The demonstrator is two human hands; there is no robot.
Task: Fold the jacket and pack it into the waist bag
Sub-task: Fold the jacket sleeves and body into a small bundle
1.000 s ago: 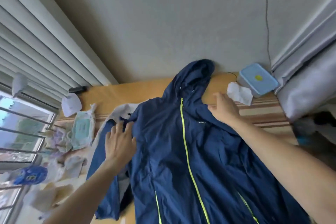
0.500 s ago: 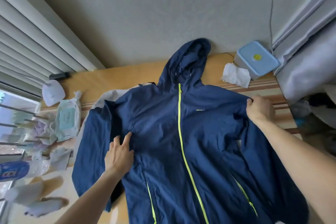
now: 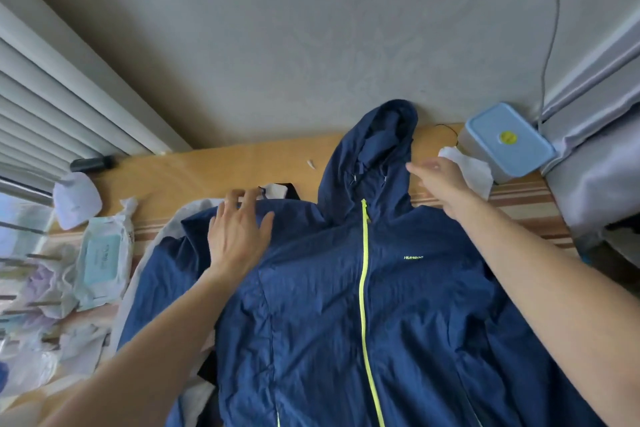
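Observation:
A navy hooded jacket [image 3: 346, 288] with a neon-yellow zipper lies front-up and spread flat on the table, its hood touching the far wall. My left hand [image 3: 239, 232] rests flat with fingers spread on the jacket's left shoulder. My right hand [image 3: 440, 180] hovers open beside the hood's right edge, blurred, holding nothing. A white and black piece [image 3: 277, 191] peeks out from under the left shoulder; I cannot tell whether it is the waist bag.
A light-blue lidded box [image 3: 509, 142] stands at the far right with crumpled white tissue [image 3: 474, 166] beside it. A wet-wipes pack [image 3: 104, 253], a white cap-like item [image 3: 76, 201] and loose clutter fill the left side by the window. A wooden table edge [image 3: 207, 166] runs along the wall.
My left hand moved up from the jacket's chest to its left shoulder. My right hand let go of the right shoulder and moved inward and up beside the hood.

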